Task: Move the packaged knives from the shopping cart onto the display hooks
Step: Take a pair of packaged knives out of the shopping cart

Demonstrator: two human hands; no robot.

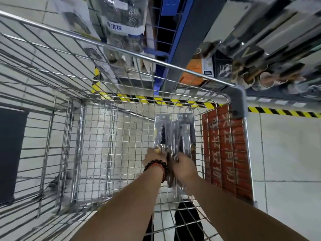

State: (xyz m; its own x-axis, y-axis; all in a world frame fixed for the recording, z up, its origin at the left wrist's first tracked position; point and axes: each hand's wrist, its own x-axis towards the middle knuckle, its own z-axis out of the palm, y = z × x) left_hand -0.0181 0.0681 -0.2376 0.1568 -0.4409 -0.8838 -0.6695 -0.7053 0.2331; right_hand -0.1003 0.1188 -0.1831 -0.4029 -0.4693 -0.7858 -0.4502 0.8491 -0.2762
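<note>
Both my arms reach down into the wire shopping cart (111, 47). A stack of packaged knives (173, 134) in clear blister packs lies at the cart's right end, header cards pointing away from me. My left hand (155, 158), with a dark bead bracelet on the wrist, grips the near end of the left pack, the one with a serrated blade. My right hand (184, 166) grips the near end of the packs beside it. The packs hide the fingers of both hands. Knives hang on display hooks (271, 49) at the upper right, blurred.
A red plastic panel (227, 153) with white writing lines the cart's right end. Black and yellow tape (281, 111) runs along the floor by the blue shelving (173, 32). Bagged scouring pads (121, 26) hang above the cart's far rim. The tiled floor shows through the mesh.
</note>
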